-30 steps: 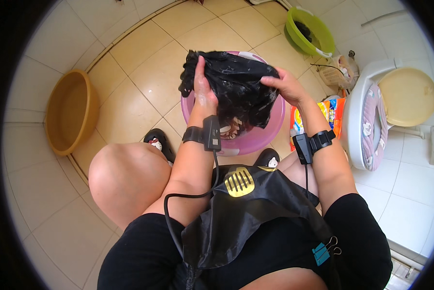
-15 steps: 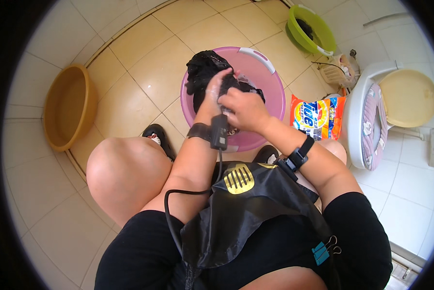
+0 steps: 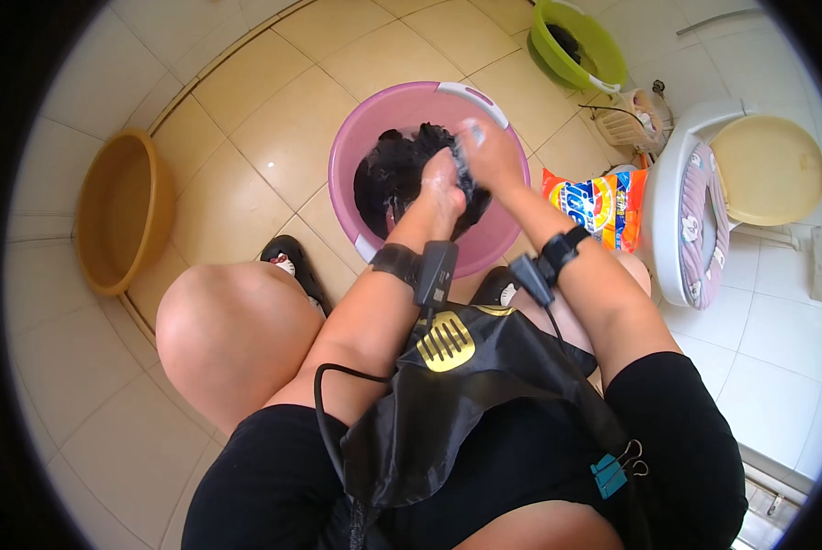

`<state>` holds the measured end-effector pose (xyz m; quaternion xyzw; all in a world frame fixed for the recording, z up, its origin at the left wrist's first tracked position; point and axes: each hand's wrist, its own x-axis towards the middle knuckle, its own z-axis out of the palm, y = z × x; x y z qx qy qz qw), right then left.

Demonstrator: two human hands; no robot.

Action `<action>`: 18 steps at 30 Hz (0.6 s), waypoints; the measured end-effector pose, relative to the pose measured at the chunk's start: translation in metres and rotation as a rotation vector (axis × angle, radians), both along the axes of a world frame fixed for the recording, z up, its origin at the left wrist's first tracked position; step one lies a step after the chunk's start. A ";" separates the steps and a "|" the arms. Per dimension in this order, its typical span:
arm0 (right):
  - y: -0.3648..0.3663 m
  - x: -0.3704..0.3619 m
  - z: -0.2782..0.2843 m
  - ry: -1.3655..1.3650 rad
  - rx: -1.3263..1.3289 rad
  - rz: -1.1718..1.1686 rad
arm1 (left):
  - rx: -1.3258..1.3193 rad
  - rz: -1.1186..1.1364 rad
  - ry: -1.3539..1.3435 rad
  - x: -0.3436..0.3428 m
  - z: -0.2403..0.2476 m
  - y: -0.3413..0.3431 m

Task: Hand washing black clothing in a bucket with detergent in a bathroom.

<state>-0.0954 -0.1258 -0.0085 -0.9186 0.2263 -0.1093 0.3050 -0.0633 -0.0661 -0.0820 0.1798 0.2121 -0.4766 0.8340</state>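
The wet fold between the hands could slip free or flick suds over the rim, since the skin looks slick and foamy; the left wrist unit [image 3: 436, 273], near the basin's six o'clock rim, could catch splashes. The right hand [image 3: 489, 151], blurred, curls narrowly round black cloth [image 3: 388, 183]; the left hand [image 3: 443, 179] presses against it, its finger closure hidden. Most cloth lies toward nine o'clock inside the pink basin [image 3: 504, 220], with a detergent packet [image 3: 603, 206] outside, past three o'clock.

Single head-worn fisheye, looking down from above, wide, torso [image 3: 493, 477] close at bottom, basin [image 3: 363, 128] farther, upper centre
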 end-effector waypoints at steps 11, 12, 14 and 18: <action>-0.008 -0.003 -0.015 -0.071 0.072 0.024 | -0.025 0.104 -0.026 -0.006 0.013 -0.002; -0.011 -0.001 -0.013 -0.071 0.074 0.024 | 0.021 0.047 -0.024 -0.008 0.027 -0.004; -0.007 0.005 -0.002 0.066 -0.081 -0.090 | 0.068 0.094 -0.059 -0.004 0.038 0.005; 0.061 -0.014 0.009 -0.270 -0.103 0.397 | -0.567 -0.120 -0.021 0.036 -0.014 0.045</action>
